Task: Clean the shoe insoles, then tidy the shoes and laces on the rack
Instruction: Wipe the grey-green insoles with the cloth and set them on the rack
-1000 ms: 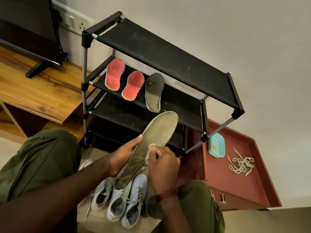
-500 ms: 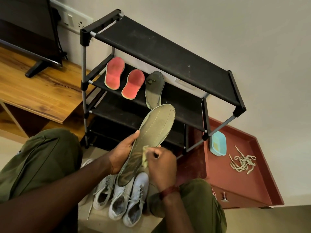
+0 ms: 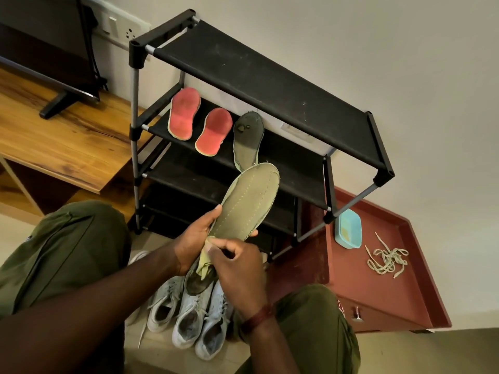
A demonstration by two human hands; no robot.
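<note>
Slanting away toward the rack [image 3: 270, 76], the green insole [image 3: 245, 206] is gripped mid-length by the left hand [image 3: 193, 240]; the right hand [image 3: 237, 268], nearer its heel, pinches a cloth [image 3: 203, 267] against it.

The room was dim, with a warm, yellowish cast. The wall [image 3: 378, 49] was the brightest surface, evenly lit without glare and greying toward the lower right. The black shelves of the rack [image 3: 256, 74] swallowed most detail, though pale dust specks showed on the top one. The near forearm [image 3: 81, 319] sat in deep shadow. The wide lens tilted and bowed straight lines near the edges, and the centre stayed fairly sharp.
</note>
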